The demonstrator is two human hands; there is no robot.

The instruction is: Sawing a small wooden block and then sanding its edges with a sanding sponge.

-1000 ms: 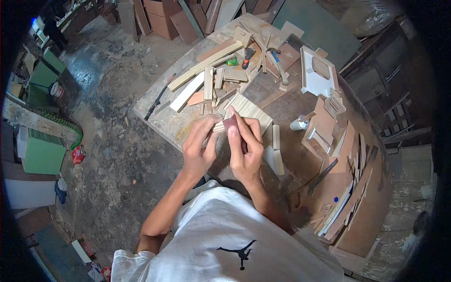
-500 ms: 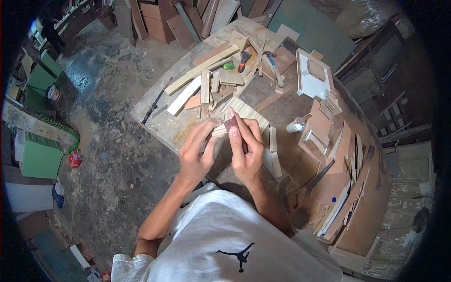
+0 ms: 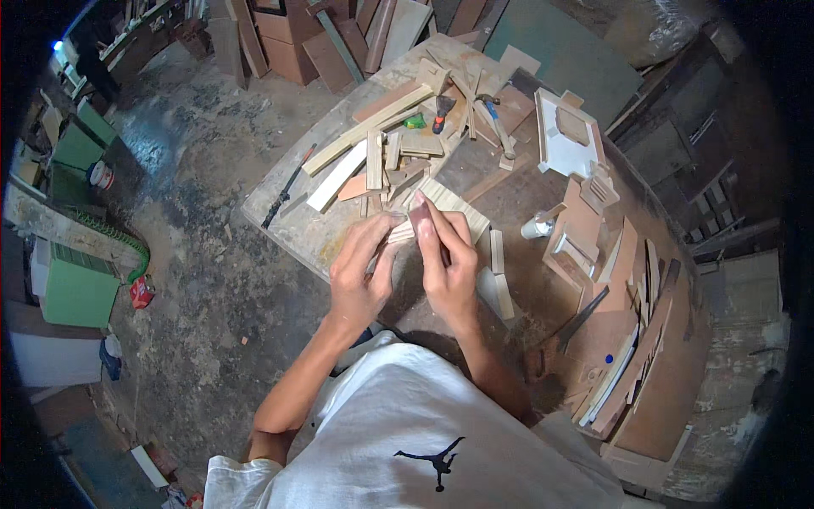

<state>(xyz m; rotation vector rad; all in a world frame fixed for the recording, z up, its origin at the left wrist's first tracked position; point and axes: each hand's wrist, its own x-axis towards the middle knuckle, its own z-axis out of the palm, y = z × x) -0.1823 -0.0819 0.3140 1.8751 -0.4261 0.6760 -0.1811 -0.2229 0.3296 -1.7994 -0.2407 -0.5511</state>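
In the head view, my left hand [image 3: 360, 263] grips a small pale striped wood piece [image 3: 400, 234] with fingers bent over its end. My right hand [image 3: 449, 263] pinches a reddish-brown strip, apparently sandpaper [image 3: 421, 209], against that piece, thumb on top and index finger behind. Both hands are raised close together in front of the table's near edge. Just beyond them lies a pale striped board [image 3: 457, 206], with two short wooden blocks [image 3: 496, 253] to its right. How far the held piece extends behind my fingers is hidden.
The worktable [image 3: 280, 199] holds several wood offcuts [image 3: 373, 161], a hammer [image 3: 500, 127], a scraper [image 3: 440, 114], a white can [image 3: 537, 226], a white panel [image 3: 551, 144] and stacked strips [image 3: 644, 322]. Green boxes [image 3: 80, 287], a hose [image 3: 110, 233] and floor [image 3: 212, 339] are to the left.
My right hand has shifted slightly right, and the reddish strip now sits more upright under the thumb. My left hand still grips the wood piece.
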